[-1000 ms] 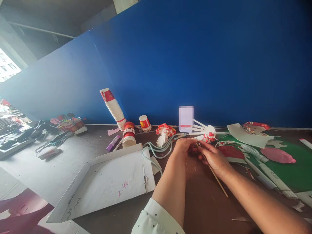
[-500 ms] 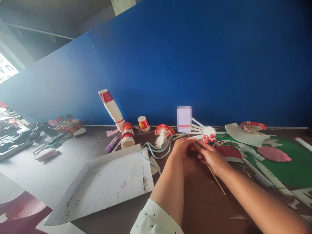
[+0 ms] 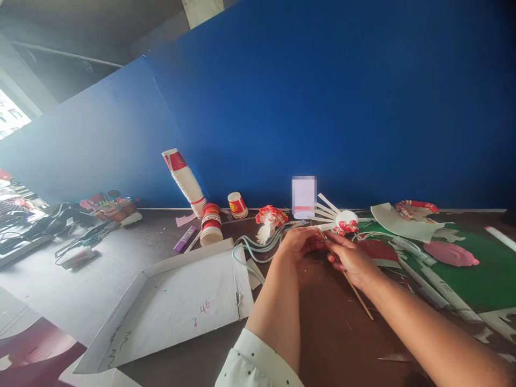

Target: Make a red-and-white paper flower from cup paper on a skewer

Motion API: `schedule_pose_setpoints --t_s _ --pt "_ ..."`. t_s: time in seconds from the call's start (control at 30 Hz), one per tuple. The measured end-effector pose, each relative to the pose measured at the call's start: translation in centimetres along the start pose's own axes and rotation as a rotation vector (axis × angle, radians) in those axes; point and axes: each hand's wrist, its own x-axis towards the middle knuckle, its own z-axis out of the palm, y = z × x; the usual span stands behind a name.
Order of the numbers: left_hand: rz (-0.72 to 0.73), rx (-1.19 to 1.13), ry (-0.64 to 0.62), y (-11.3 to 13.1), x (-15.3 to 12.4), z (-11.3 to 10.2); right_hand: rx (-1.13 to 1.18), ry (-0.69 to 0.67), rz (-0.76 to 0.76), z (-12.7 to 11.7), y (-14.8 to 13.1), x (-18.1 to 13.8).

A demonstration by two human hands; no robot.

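Note:
A paper cup cut into strips [image 3: 346, 218] is just beyond my hands, its white round base facing me. Several straight strips fan out to the left, and red-and-white curled ones bunch at its lower side. My left hand [image 3: 299, 243] is closed on one of the cup's strips, its fingertips partly hidden. My right hand [image 3: 350, 259] pinches a thin wooden stick [image 3: 365, 305], whose lower end slants down toward the table. The stick's upper end meets the strip between the two hands' fingertips.
A white box lid [image 3: 177, 306] lies at left. Behind it lean stacked paper cups [image 3: 187, 185], near a single cup [image 3: 237, 205] and a purple glue stick [image 3: 185, 238]. A curled paper piece [image 3: 271, 217] and grey cables [image 3: 258, 247] lie mid-table. Paper scraps cover a green mat [image 3: 479, 274].
The cut cup's straight strips have shifted slightly and spread a little more. Both hands stay nearly in place, still together at the stick's upper end.

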Motion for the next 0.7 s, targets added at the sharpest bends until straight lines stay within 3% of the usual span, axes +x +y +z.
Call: schedule_pose_setpoints --t_s 0.7 --pt "0.035 0.048 0.107 -0.28 0.32 0.55 -0.074 0.008 -0.025 0.4 -0.06 -0.6"
